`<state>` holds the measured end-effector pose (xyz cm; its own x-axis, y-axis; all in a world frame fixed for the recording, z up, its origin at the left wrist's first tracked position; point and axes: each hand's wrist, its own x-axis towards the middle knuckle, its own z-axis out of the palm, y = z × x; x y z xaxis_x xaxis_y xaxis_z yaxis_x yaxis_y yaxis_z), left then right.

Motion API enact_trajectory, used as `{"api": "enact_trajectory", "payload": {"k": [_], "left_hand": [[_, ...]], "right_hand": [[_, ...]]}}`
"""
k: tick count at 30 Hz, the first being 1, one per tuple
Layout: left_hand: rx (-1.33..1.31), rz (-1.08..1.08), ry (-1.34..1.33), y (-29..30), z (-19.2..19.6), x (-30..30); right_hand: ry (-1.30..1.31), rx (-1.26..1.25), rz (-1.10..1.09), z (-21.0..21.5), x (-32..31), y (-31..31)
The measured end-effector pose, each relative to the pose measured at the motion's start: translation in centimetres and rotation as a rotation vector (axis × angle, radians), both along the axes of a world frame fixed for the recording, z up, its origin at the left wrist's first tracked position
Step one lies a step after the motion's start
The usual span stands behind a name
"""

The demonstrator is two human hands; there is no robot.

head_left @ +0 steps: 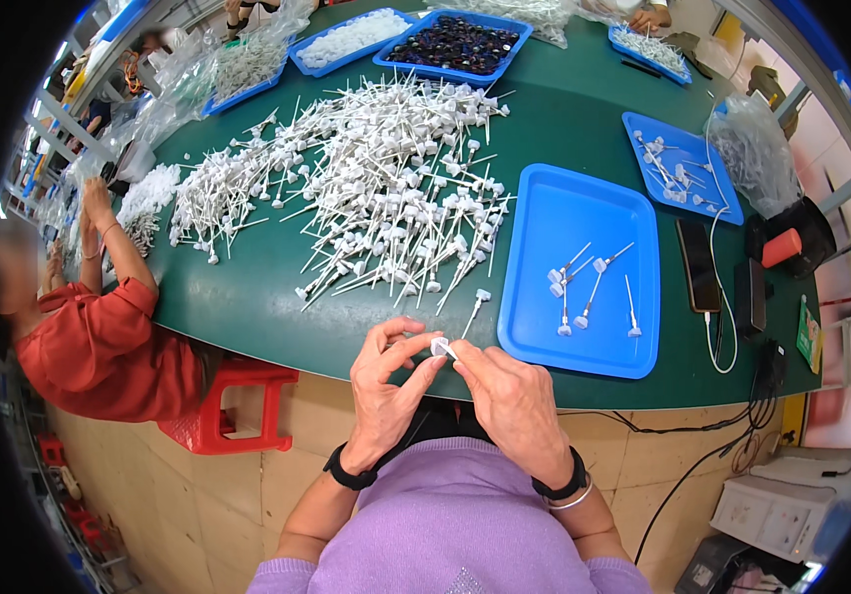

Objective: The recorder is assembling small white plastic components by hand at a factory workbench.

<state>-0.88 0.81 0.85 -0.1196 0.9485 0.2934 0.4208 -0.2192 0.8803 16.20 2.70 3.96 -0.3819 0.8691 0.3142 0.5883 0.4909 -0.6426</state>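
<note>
Just off the near edge of the green table, my two hands meet at a small white plastic piece (440, 346). My left hand (387, 388) pinches its wide head between thumb and fingers. My right hand (514, 396) is closed on its other end, and the fingers hide much of that part. A loose white-headed piece with a thin stem (478, 309) lies just beyond my fingers. To the right is a blue tray (603, 361) with several similar stemmed pieces. A large heap of white stemmed pieces (396, 198) spreads ahead of my hands.
A smaller blue tray (727, 210), a phone (698, 267) on a cable and a plastic bag (757, 148) are at the right. Far back stand trays of dark parts (519, 49) and white parts (299, 61). A person in red (108, 346) works at the left beside a red stool (272, 411).
</note>
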Motion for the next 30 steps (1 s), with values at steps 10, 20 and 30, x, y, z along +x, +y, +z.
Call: {"api": "enact_trajectory", "payload": {"k": [10, 20, 30], "left_hand": [[-0.116, -0.103, -0.280, 0.1, -0.1, -0.3], [-0.215, -0.126, -0.392, 0.0, -0.2, -0.1], [-0.196, -0.116, -0.349, 0.0, 0.0, -0.1]], "right_hand": [[0.178, -0.186, 0.078, 0.4, 0.6, 0.7], [0.103, -0.047, 0.033, -0.4, 0.5, 0.6], [-0.013, -0.087, 0.026, 0.2, 0.7, 0.4]]}}
